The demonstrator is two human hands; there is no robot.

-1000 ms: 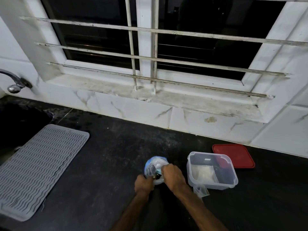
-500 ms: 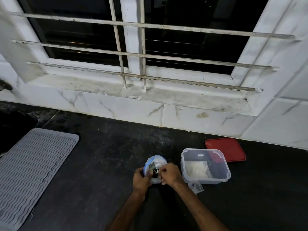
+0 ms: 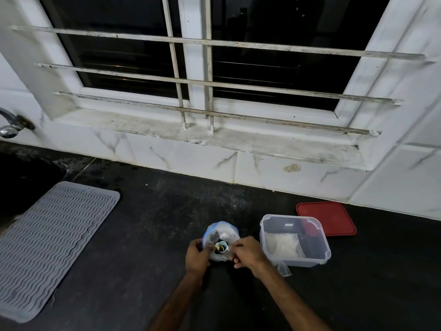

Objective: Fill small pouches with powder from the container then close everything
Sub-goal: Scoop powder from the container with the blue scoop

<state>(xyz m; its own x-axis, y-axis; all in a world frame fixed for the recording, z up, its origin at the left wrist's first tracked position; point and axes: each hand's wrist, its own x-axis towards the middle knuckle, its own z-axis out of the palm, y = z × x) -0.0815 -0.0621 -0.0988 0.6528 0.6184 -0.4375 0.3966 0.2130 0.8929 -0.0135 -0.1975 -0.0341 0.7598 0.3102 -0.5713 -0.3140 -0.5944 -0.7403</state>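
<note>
Lower centre, my left hand [image 3: 196,255] and right hand [image 3: 248,253] pinch the pouch [image 3: 220,231]; I'd hold its mouth taut and upright.

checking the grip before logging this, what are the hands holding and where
Both the left hand and right hand pinch the clear plastic bag at its near edge, one on each side.
</note>
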